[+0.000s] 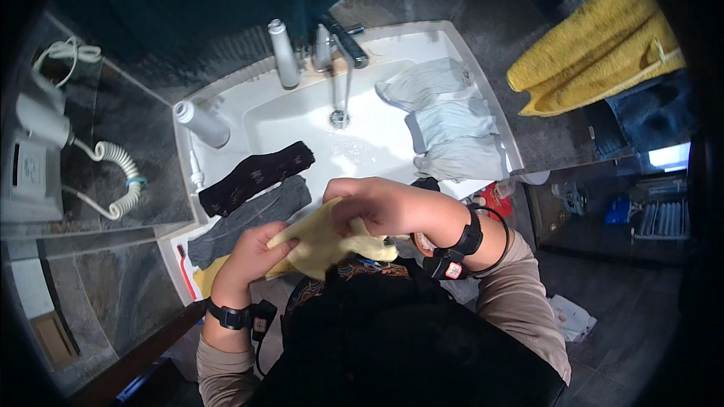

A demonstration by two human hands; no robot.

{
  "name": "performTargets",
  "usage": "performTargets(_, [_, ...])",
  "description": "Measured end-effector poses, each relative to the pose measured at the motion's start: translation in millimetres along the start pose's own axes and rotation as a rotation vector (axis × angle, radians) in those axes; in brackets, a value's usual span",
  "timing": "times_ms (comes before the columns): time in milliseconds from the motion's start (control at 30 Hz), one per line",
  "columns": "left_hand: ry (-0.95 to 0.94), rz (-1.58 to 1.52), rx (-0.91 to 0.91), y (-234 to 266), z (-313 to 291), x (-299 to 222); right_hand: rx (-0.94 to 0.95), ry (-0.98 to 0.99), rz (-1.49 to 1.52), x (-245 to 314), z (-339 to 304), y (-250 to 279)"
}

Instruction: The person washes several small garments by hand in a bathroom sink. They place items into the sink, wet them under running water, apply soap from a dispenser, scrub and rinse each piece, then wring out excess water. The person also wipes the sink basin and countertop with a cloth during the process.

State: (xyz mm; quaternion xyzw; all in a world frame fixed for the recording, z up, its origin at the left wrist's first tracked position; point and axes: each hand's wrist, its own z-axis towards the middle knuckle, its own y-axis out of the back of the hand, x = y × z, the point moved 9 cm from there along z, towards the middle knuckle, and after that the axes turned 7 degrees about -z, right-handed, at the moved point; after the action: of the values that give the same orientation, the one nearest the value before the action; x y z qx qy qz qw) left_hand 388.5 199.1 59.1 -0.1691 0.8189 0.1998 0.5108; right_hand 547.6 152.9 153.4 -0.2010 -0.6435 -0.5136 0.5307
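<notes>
Occupying the middle of the view, a white basin (pixel 302 128) is listed first, its near edge set just before the wearer's torso. Yellow towel (pixel 596 45): hung at upper right, beyond the basin. Pale cloths (pixel 452 124): laid in folds along the basin's right side. Grey cloth (pixel 249 218): spread over the near left rim, long axis slanted up to the right. Pale yellow cloth (pixel 313 245): held up at the basin's near edge, close to the torso; long axis carried roughly left to right, the free end pointed right, a lower corner hung toward the wearer. Dark cloth (pixel 260 177): laid just beyond the grey one, its long axis nearly parallel. Right hand (pixel 369 207): fingers curled, the pale yellow cloth gripped near its middle; fingertips partly hidden. Left hand (pixel 253 252): the cloth's left edge pinched, thumb laid on top. Faucet (pixel 351 45): dark, mounted at the far rim. White bottles (pixel 284 53): two, one stood beside the faucet, one at the left corner. Drain (pixel 338 118): round, seated in the basin floor.
</notes>
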Motion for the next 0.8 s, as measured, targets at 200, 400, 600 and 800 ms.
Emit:
performTargets(200, [-0.09,-0.394,-0.045,-4,49,-2,-0.086,-0.21,-0.07,-72,-59,41])
performTargets(400, [-0.084,-0.204,-0.265,18,61,21,-0.807,-0.604,0.616,-184,-156,143])
performTargets(600, [0.026,-0.303,-0.43,37,39,66,-1.332,-0.401,0.906,-278,-193,267])
performTargets(800, [0.107,-0.331,-0.527,34,17,77,-1.651,-0.335,0.957,-393,-161,331])
